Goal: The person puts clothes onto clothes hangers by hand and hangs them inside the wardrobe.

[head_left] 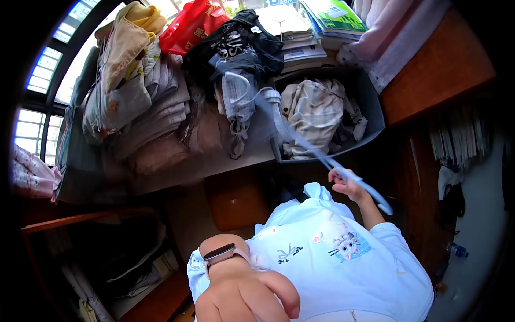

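Hands (244, 298) (351, 188) partly hidden, hanger (308, 144) blurred

The bottom edge cuts off the fingers of our left hand (244, 298), and we cannot read the face of the watch (220, 253). The long pale blue object (314, 147) is blurred, especially its upper end, and hides part of our right hand (346, 185); how our fingers meet it, we cannot tell. Folds break up the lettering on the black bag (236, 45). The top edge crops the red bag (193, 27) and the books (335, 16), whose print is too small for us. Shadow obscures the contents of the low shelf (145, 279). The cloth (314, 115) hides the bottom of the grey bin (373, 110).
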The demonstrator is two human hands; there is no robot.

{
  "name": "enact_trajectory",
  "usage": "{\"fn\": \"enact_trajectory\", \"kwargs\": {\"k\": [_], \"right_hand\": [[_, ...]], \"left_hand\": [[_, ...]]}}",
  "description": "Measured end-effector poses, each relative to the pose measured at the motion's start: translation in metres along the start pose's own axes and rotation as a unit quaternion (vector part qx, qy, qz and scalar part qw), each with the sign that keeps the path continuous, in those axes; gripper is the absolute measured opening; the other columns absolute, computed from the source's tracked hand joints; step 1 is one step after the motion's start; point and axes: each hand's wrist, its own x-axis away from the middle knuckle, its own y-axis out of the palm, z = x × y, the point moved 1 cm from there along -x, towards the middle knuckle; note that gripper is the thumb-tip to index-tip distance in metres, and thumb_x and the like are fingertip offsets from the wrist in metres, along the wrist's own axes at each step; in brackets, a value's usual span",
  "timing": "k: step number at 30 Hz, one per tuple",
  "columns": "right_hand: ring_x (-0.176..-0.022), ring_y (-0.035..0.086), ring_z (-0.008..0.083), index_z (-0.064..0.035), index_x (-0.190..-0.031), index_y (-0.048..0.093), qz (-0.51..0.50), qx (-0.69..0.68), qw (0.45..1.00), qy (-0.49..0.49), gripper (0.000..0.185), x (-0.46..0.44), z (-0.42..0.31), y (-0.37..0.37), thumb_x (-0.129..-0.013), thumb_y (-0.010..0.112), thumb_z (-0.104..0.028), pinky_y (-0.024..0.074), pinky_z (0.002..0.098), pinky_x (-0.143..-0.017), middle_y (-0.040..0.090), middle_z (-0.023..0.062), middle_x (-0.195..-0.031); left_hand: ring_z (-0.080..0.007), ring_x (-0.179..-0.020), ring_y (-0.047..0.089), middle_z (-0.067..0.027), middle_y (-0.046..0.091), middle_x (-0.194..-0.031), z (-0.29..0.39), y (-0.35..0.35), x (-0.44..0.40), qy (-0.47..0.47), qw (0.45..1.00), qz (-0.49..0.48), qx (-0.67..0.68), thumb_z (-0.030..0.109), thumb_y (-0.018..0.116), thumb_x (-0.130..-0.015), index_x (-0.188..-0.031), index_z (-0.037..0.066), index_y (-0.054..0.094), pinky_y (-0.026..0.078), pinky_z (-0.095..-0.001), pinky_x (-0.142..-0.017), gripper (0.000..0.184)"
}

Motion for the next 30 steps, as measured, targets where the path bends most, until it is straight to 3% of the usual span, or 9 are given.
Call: {"fn": "enact_trajectory", "kwargs": {"k": [6, 9, 12, 16, 20, 22, 25, 27, 30], "right_hand": [[-0.055, 0.036, 0.0124, -0.005, -0.075, 0.057, -0.195, 0.225, 0.951, 0.085, 0.034, 0.042, 0.011, 0.019, -0.059, 0.073, -0.031, 0.0316, 0.0253, -0.053, 0.038, 0.0004, -0.06], [-0.054, 0.045, 0.0172, -0.0046, -0.075, 0.06, -0.233, 0.322, 0.917, 0.044, 0.034, 0.049, -0.011, 0.011, -0.057, 0.073, -0.03, 0.035, 0.027, -0.052, 0.045, 0.0035, -0.057], [-0.054, 0.05, 0.0203, -0.004, -0.077, 0.062, -0.239, 0.354, 0.903, -0.042, 0.036, 0.038, -0.018, 0.001, -0.056, 0.074, -0.03, 0.0378, 0.0289, -0.05, 0.05, 0.0057, -0.057], [-0.053, 0.05, 0.0165, -0.001, -0.075, 0.062, -0.366, 0.377, 0.85, -0.022, 0.039, -0.014, -0.028, -0.001, -0.057, 0.075, -0.033, 0.0404, 0.028, -0.05, 0.051, 0.0046, -0.057], [-0.08, 0.055, 0.0178, -0.0051, -0.106, 0.057, -0.445, 0.162, 0.881, 0.016, 0.056, -0.084, -0.032, -0.025, -0.06, 0.076, -0.031, 0.0442, 0.0261, -0.071, 0.058, 0.0077, -0.087], [-0.114, 0.042, 0.0252, -0.0072, -0.126, 0.04, -0.321, -0.103, 0.941, -0.003, 0.08, -0.123, -0.02, -0.043, -0.062, 0.075, -0.038, 0.035, 0.0365, -0.095, 0.041, 0.0143, -0.126], [-0.129, 0.015, 0.0414, -0.0196, -0.138, 0.017, 0.206, 0.259, 0.94, 0.078, 0.11, -0.197, 0.013, -0.055, -0.052, 0.078, -0.05, 0.0224, 0.0469, -0.103, 0.004, 0.0214, -0.143], [-0.127, 0.006, 0.0527, -0.0311, -0.139, 0.007, 0.238, 0.311, 0.889, 0.238, 0.119, -0.223, 0.024, -0.041, -0.047, 0.079, -0.052, 0.0173, 0.0565, -0.101, -0.003, 0.0258, -0.143], [-0.122, 0.022, 0.0503, -0.0263, -0.131, 0.026, 0.251, 0.421, 0.85, 0.194, 0.086, -0.25, 0.077, -0.036, -0.06, 0.073, -0.033, 0.023, 0.058, -0.097, 0.014, 0.0247, -0.138]], "left_hand": [[-0.0273, -0.103, 0.048, -0.0118, 0.047, -0.114, 0.026, 0.034, 0.058, -0.054, 0.977, 0.088, -0.188, 0.019, 0.074, -0.065, -0.114, 0.011, 0.05, 0.037, -0.0431, -0.086, 0.055], [-0.037, -0.116, 0.039, -0.0254, 0.037, -0.13, 0.037, 0.001, 0.089, -0.345, 0.659, 0.045, -0.667, 0.039, 0.079, -0.055, -0.13, 0.008, 0.037, 0.032, -0.0461, -0.095, 0.091], [-0.0392, -0.126, 0.029, -0.0265, 0.031, -0.134, 0.022, -0.02, 0.204, -0.723, 0.519, -0.036, -0.455, 0.052, 0.08, -0.048, -0.134, -0.002, 0.025, 0.024, -0.0424, -0.103, 0.115], [-0.0226, -0.101, 0.053, -0.0201, 0.046, -0.118, -0.012, 0.025, 0.257, -0.77, 0.62, 0.127, -0.078, 0.026, 0.077, -0.065, -0.137, 0.002, 0.019, 0.044, -0.0296, -0.084, 0.096], [-0.0125, -0.079, 0.035, -0.0043, 0.039, -0.106, -0.033, 0.063, 0.295, -0.582, 0.74, 0.337, -0.005, 0.015, 0.072, -0.057, -0.139, 0.002, 0.017, 0.032, -0.0207, -0.072, 0.1], [-0.0102, -0.078, 0.031, 0.0001, 0.037, -0.099, -0.049, 0.075, 0.297, -0.56, 0.741, 0.37, 0.015, 0.014, 0.072, -0.05, -0.139, 0.001, 0.018, 0.026, -0.0182, -0.069, 0.104], [-0.0087, -0.079, 0.034, 0.0018, 0.038, -0.096, -0.076, 0.076, 0.293, -0.494, 0.751, 0.432, 0.081, 0.015, 0.072, -0.048, -0.137, 0.0, 0.022, 0.026, -0.0181, -0.068, 0.103], [-0.0073, -0.077, 0.034, 0.002, 0.038, -0.093, -0.088, 0.071, 0.266, -0.461, 0.733, 0.489, 0.106, 0.017, 0.072, -0.048, -0.135, 0.0, 0.024, 0.025, -0.0176, -0.067, 0.101], [-0.0063, -0.072, 0.032, 0.0012, 0.038, -0.088, -0.106, 0.056, 0.237, -0.443, 0.687, 0.564, 0.12, 0.017, 0.069, -0.05, -0.134, 0.001, 0.023, 0.025, -0.0169, -0.065, 0.097]]}}
